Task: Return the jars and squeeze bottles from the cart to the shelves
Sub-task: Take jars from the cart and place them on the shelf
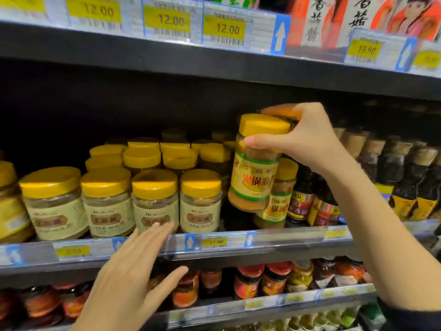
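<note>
Tall clear plastic jar with a yellow lid (254, 173) held over the dark metal shelf (274, 254).
Head view: the right hand (307, 139) has its grip clamped round the jar's neck; the jar is tilted, at ten o'clock from a matching jar (280, 194), perhaps touching it. At seven o'clock the left hand (133, 271) is blurred, its grip apart.

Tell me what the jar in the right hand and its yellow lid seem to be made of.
The jar gripped by the right hand has a clear body, likely plastic though glass is possible: tan contents show through above a glossy printed label. Its lid looks like opaque yellow plastic, solid in colour with a soft sheen.
</note>
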### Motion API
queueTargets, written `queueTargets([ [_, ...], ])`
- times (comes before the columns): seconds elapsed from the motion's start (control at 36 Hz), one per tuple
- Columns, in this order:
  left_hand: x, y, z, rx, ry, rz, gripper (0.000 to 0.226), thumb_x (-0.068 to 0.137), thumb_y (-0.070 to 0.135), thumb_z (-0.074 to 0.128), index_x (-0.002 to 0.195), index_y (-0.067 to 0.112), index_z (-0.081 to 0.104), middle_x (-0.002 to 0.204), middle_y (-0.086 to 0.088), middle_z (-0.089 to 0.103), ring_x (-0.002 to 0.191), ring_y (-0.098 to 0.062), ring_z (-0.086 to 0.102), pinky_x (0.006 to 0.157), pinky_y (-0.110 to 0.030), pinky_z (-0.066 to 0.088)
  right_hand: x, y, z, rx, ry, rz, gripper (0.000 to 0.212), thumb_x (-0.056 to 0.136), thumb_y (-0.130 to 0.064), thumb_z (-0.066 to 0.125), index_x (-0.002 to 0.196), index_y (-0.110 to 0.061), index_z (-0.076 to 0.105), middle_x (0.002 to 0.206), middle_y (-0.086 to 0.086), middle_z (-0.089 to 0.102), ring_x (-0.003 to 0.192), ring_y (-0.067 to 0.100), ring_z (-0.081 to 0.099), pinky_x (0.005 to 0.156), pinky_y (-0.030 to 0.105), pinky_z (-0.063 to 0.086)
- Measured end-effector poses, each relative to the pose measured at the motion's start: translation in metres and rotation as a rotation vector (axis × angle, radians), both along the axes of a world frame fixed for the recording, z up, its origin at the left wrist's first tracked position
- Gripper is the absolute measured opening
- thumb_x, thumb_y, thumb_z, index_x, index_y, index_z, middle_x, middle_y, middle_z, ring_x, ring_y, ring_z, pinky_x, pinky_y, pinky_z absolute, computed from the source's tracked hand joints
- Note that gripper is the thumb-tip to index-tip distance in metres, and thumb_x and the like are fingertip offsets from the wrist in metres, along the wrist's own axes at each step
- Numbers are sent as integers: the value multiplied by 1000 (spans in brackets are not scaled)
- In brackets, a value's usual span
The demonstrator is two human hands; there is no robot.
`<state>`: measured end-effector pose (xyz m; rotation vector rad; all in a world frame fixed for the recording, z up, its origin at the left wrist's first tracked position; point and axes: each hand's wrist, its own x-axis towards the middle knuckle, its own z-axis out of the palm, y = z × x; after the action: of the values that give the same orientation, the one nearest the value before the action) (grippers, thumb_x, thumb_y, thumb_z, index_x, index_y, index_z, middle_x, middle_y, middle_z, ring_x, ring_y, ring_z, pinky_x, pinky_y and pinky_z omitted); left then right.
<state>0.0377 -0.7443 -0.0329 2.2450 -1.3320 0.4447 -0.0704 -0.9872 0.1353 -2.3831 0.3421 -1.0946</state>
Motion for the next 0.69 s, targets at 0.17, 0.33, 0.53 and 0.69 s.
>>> queueTargets([
  [0.17, 18, 24, -7, 166, 27, 48, 79, 87, 68, 27, 133, 8, 49, 134, 3, 47, 129, -9, 34, 115, -21, 5, 13, -12, -23, 12, 54, -26, 77, 56, -51, 81, 122, -16, 62, 120, 2, 64, 107, 13, 60, 83, 25, 53],
  [0.33, 22, 26, -9, 147, 8, 59, 76, 84, 66, 33, 134, 11, 47, 133, 5, 45, 139, 3, 15, 116, -20, 1, 20, -13, -34, -21, 124, -11, 74, 61, -51, 78, 125, -19, 59, 122, 0, 61, 108, 12, 56, 80, 20, 47],
  [0.53, 24, 24, -8, 143, 8, 50, 75, 87, 69, 25, 135, 14, 43, 131, 6, 47, 138, 8, 11, 115, -18, 1, 26, -12, -46, -15, 191, -6, 79, 53, -62, 74, 120, -22, 62, 118, -1, 64, 108, 15, 58, 91, 37, 52],
  [0.69, 29, 25, -11, 155, 3, 58, 76, 85, 69, 29, 137, 15, 43, 133, 8, 43, 138, 14, -1, 115, -16, -1, 31, -13, -52, -91, 278, -28, 92, 44, -80, 60, 120, -27, 61, 117, -2, 65, 107, 18, 60, 87, 43, 54],
])
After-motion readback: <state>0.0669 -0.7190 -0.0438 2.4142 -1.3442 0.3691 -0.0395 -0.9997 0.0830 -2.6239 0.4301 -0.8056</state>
